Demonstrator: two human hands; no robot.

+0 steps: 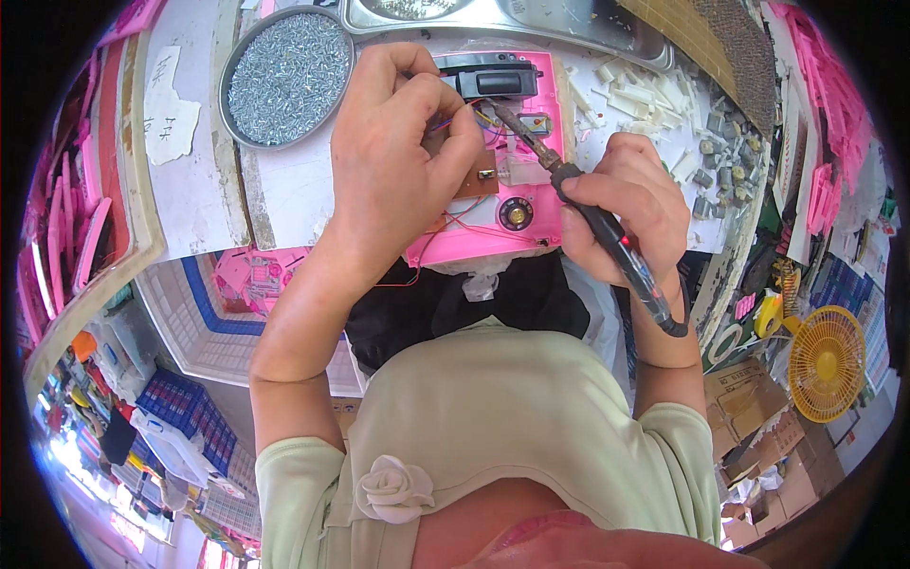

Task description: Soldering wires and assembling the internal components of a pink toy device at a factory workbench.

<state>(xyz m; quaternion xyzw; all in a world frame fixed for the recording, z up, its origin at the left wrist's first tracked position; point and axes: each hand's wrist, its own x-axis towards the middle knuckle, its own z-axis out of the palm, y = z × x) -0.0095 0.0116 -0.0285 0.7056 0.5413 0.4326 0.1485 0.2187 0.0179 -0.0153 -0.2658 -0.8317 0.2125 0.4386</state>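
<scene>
My right hand (630, 209) grips a soldering iron (607, 228) by its black handle. Its tip reaches among thin wires (488, 119) in a pink plastic housing (547, 104). Beside that tip, my left hand (403, 142) is closed in a pinch; what lies between its fingertips is too small to make out. A black rectangular part (498, 82) sits in the upper half of the housing. Lower down are a brown circuit board (474, 182), partly behind my left hand, and a round black part (517, 214) with a brass-coloured middle. Red wires (462, 220) run near it.
A round tray of small metal screws (289, 81) stands at the left. A metal tray (588, 28) lies at the back. White plastic pieces (645, 100) and small metal cylinders (725, 156) are scattered at the right. A white-and-blue crate (175, 303) with pink parts sits below left.
</scene>
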